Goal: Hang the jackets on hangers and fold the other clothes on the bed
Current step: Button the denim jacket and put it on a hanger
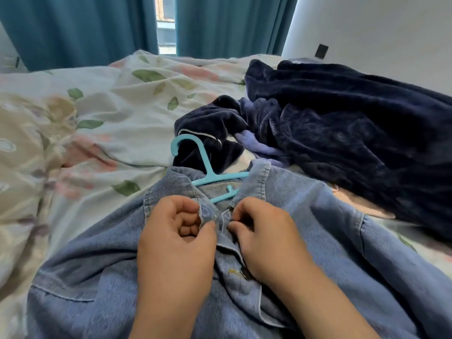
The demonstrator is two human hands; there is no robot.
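- Denim jacket (318,241) lies spread front-up on the bed (105,111), nearest the camera, with its collar pointing away toward the curtains
- Turquoise plastic hanger (205,159) sits inside the jacket's neck: its arms run under the collar, while its hook sticks out past the collar and rests against the edge of a dark garment
- Left hand (176,241) is curled, its thumb and fingers (182,204) pinching the left front edge of the jacket just below the collar
- Right hand (266,238) holds the opposite front edge, its fingers (241,211) bent and gripping the denim at the placket; the two hands are close together, with only a narrow strip of cloth between them
- Metal button (244,274) shows on the jacket front, partly tucked under the right hand's heel
- Navy fleece garment (342,123) lies crumpled on the bed beyond and to the right of the jacket, its pale lilac lining showing in places
- Bed carries a floral cover printed with green leaves and pink blooms
- Teal curtains (73,28) hang behind the bed, parted on a narrow strip of window (166,23)
- White wall (379,28) at the right bears a small black plate (321,50)
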